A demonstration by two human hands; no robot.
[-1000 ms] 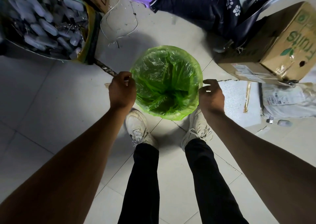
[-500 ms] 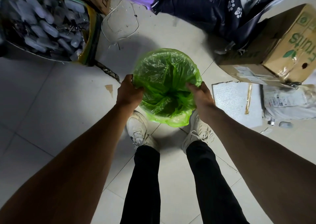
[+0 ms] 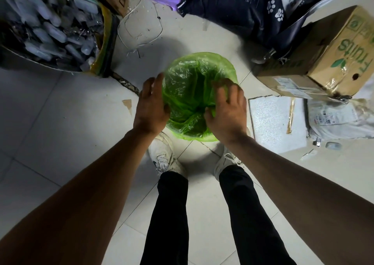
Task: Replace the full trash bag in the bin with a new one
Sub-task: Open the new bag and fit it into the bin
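Two bare hands rest on a green trash bag [image 3: 188,94] lining a bin. The left hand [image 3: 150,106] lies flat against its outer side, fingers spread loose. The right hand [image 3: 227,110] presses into the opening, fingers splayed, gripping nothing.

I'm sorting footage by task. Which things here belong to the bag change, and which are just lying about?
Part of the job:
green trash bag
left hand
right hand

Just lying about:
fruits carton
sack of plastic bottles
black paw-print bag
foam sheet

Bin itself fully hidden beneath the green bag [image 3: 188,86]; both hands' fingers motion-blurred; cardboard box [image 3: 315,60] cut off at right edge; its label print too small to read
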